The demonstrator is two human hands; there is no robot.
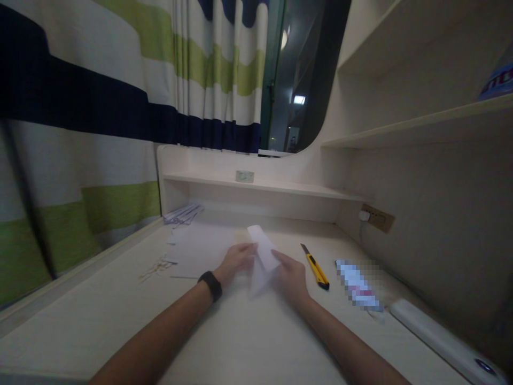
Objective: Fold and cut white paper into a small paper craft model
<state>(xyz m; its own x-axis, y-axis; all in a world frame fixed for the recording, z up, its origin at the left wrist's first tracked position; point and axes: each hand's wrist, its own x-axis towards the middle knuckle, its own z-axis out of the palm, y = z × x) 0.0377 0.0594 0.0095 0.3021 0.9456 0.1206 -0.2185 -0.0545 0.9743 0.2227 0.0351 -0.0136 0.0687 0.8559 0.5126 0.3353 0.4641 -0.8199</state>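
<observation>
Both my hands pinch the folded paper (262,256) on the desk (240,342), left hand (235,260) and right hand (292,277) on either side. The paper looks limp; a crooked crease seems likely. Right of the paper lies the cutter (315,267), near enough to nudge.

No lettering can be read; the print on the blue item (497,81) on the shelf (420,128) is blurred.

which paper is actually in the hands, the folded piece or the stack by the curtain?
The folded white paper, mid-desk, gripped by the left hand and right hand. The paper stack lies untouched at the desk's far left corner, beside the striped curtain.
</observation>
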